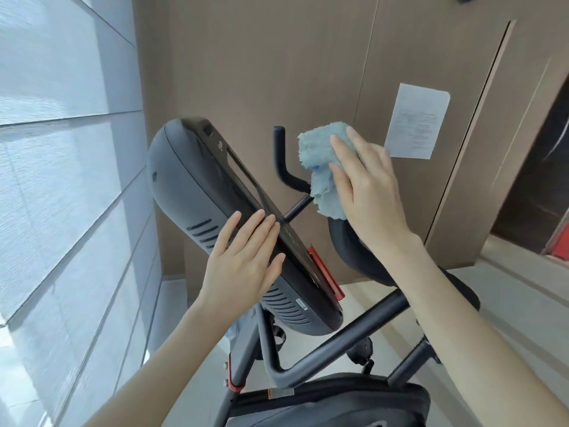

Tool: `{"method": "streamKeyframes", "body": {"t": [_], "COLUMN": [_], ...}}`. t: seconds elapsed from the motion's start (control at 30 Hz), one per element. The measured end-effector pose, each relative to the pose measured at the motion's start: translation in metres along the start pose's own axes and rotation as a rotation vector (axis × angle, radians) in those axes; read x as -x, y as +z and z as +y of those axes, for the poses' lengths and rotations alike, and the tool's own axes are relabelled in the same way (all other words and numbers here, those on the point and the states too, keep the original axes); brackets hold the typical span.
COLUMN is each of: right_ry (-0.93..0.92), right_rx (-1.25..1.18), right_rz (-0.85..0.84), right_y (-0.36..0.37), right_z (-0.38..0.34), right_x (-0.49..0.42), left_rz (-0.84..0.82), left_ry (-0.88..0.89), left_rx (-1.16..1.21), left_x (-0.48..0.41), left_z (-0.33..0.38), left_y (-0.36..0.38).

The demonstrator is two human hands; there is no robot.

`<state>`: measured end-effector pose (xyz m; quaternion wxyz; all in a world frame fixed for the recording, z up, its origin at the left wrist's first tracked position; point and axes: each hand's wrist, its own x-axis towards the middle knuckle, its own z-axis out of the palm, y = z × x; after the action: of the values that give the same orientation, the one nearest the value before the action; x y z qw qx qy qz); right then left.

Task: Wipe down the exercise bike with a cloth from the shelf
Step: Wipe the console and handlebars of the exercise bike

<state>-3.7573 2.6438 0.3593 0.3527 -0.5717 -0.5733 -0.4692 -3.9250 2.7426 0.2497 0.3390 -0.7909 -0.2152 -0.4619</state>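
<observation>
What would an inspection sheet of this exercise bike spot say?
Surface: pale floor under the bike.
Job's things: blue cloth near the handlebar; console tilted.
Clutter: nothing seen.
Hands: left hand rests straight-fingered on the console edge; right hand holds the cloth.
Cables: nothing seen.
Surroundings: window blind on the left, brown wall panels bearing a paper sheet.

Print on wall notice [417, 120] too small to read, console label [301, 304] illegible, handlebar [279, 155] partly behind cloth [320, 149], bike base [332, 402] cut off below
</observation>
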Motion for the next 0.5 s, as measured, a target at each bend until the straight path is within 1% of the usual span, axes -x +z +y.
{"method": "streamKeyframes", "body": {"t": [0.1,0.13,0.17,0.23,0.37,0.43,0.5], "right_ry": [0.020,0.034,0.050,0.055,0.053,0.063,0.101], "right_rx": [0.124,0.139,0.122,0.059,0.100,0.121,0.101], "right_rz": [-0.210,-0.253,-0.261,-0.204,-0.088,-0.110,-0.174], "right_y": [0.002,0.005,0.006,0.006,0.008,0.008,0.009], "right_z": [-0.003,-0.003,-0.004,-0.006,-0.014,-0.014,-0.012], "right_x": [-0.036,-0.040,-0.039,-0.025,0.006,0.000,-0.012], "left_rz": [0.004,0.005,0.010,0.024,0.039,0.032,0.027], "left_ry": [0.012,0.016,0.019,0.020,0.014,0.015,0.020], "left_rx": [0.027,0.035,0.042,0.056,0.089,0.101,0.106], "left_x": [0.000,0.000,0.000,0.000,0.000,0.001,0.001], "left_z": [-0.003,-0.004,-0.005,-0.006,-0.006,-0.007,-0.007], "left_y": [0.000,0.001,0.001,0.002,0.002,0.001,0.001]}}
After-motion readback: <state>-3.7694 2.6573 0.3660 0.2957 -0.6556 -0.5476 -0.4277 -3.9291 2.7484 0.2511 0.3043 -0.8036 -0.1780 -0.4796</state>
